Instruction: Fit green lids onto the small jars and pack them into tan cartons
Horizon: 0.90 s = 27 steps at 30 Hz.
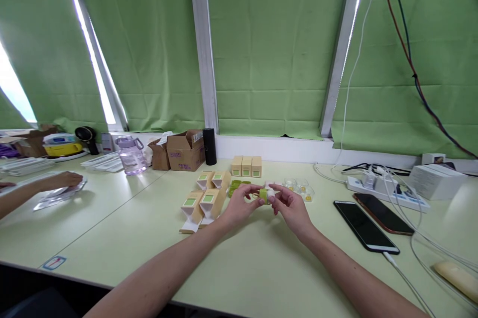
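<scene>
Nearest us, at the lower right of the pale table [246, 268], we see a rounded beige object [457, 278] among white cables [414, 243]. Farther in, a smartphone [366, 227] with a white plug in its end lies just beside a second smartphone [383, 213], both screens dark.

Near the middle, we see the left hand [239, 204] and right hand [295, 210] meeting above the table, fingertips pinched on a small green-and-white piece [263, 195]: the left at its green part, the right at its white part.

Left of them we count four open cartons [209, 199] with green labels, flaps toward us. Just past the hands we find green pieces [234, 186] and clear plastic cups [306, 191] with yellow centres; on the far left, another person's hand [69, 179] rests on a clear bag [56, 198].

Farther back we see three closed cartons [246, 166] side by side, a power strip [388, 194], a lilac water bottle [131, 156], a cardboard box [185, 151] and a black cylinder [209, 146], then green curtains [280, 49].
</scene>
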{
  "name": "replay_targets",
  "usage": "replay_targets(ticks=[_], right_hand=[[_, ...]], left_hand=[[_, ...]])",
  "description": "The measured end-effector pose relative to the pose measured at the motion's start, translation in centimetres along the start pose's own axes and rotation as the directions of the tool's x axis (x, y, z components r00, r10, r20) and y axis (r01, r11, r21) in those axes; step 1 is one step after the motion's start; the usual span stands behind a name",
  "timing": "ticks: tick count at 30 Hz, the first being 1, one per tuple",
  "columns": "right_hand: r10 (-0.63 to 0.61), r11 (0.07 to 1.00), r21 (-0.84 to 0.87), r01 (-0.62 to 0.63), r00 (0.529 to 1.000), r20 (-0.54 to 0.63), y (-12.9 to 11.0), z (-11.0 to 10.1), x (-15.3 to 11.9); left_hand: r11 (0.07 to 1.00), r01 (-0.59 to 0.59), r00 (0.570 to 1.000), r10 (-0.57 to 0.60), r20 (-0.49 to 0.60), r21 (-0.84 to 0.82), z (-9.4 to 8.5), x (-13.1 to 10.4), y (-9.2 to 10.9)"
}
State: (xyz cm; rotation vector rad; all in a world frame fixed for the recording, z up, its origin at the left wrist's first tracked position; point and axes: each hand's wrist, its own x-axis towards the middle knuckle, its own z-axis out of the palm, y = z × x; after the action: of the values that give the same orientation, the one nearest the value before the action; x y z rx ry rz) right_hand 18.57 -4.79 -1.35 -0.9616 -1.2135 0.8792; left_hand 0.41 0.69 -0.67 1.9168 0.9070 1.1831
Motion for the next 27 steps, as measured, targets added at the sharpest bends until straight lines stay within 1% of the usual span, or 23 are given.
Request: replay_targets(ticks=[4, 8, 10, 12, 14, 15, 16, 18, 20, 21, 23, 27], right_hand=[[-0.021, 0.998, -0.057, 0.022, 0.999, 0.029, -0.2, 0.1, -0.3], [-0.035, 0.996, -0.076, 0.038, 0.999, 0.035, 0.2, 0.0, -0.3], [-0.05, 0.995, -0.081, 0.053, 0.998, 0.036, 0.4, -0.1, -0.2], [-0.059, 0.994, -0.088, 0.062, 0.998, 0.035, 0.5, -0.1, -0.2], [-0.062, 0.994, -0.09, 0.063, 0.998, 0.018, 0.6, -0.1, -0.2], [-0.061, 0.994, -0.09, 0.062, 0.998, 0.008, 0.6, -0.1, -0.2], [-0.061, 0.994, -0.088, 0.061, 0.998, -0.002, 0.7, 0.0, -0.3], [-0.065, 0.994, -0.084, 0.063, 0.998, -0.018, 0.8, 0.0, -0.3], [-0.074, 0.995, -0.074, 0.072, 0.997, -0.031, 1.0, 0.0, -0.2], [-0.078, 0.995, -0.068, 0.075, 0.996, -0.037, 1.1, 0.0, -0.2], [-0.081, 0.995, -0.058, 0.078, 0.996, -0.045, 1.2, 0.0, -0.2], [-0.079, 0.996, -0.035, 0.078, 0.996, -0.037, 1.3, 0.2, -0.3]], left_hand=[[0.999, 0.033, 0.999, -0.033, 0.005, -0.016, 0.1, -0.1, 0.4], [0.998, 0.031, 0.999, -0.032, -0.01, -0.054, 0.3, -0.1, 0.7], [0.999, 0.023, 1.0, -0.024, -0.002, -0.035, 0.3, -0.2, 0.9], [1.0, 0.004, 1.0, -0.004, 0.001, 0.029, 0.4, -0.4, 1.0], [0.99, -0.064, 0.998, 0.067, -0.021, 0.123, 0.5, -0.7, 1.1], [0.977, -0.122, 0.991, 0.13, -0.034, 0.175, 0.5, -0.9, 1.2], [0.953, -0.195, 0.977, 0.209, -0.038, 0.231, 0.5, -1.1, 1.3], [0.874, -0.339, 0.931, 0.365, -0.011, 0.348, 0.6, -1.5, 1.5], [0.79, -0.416, 0.891, 0.454, 0.028, 0.451, 0.7, -1.8, 1.6], [0.761, -0.426, 0.883, 0.468, 0.042, 0.489, 0.7, -1.9, 1.6], [0.735, -0.42, 0.886, 0.459, 0.066, 0.531, 0.9, -2.1, 1.5], [0.742, -0.433, 0.89, 0.442, 0.111, 0.512, 1.3, -2.2, 1.2]])
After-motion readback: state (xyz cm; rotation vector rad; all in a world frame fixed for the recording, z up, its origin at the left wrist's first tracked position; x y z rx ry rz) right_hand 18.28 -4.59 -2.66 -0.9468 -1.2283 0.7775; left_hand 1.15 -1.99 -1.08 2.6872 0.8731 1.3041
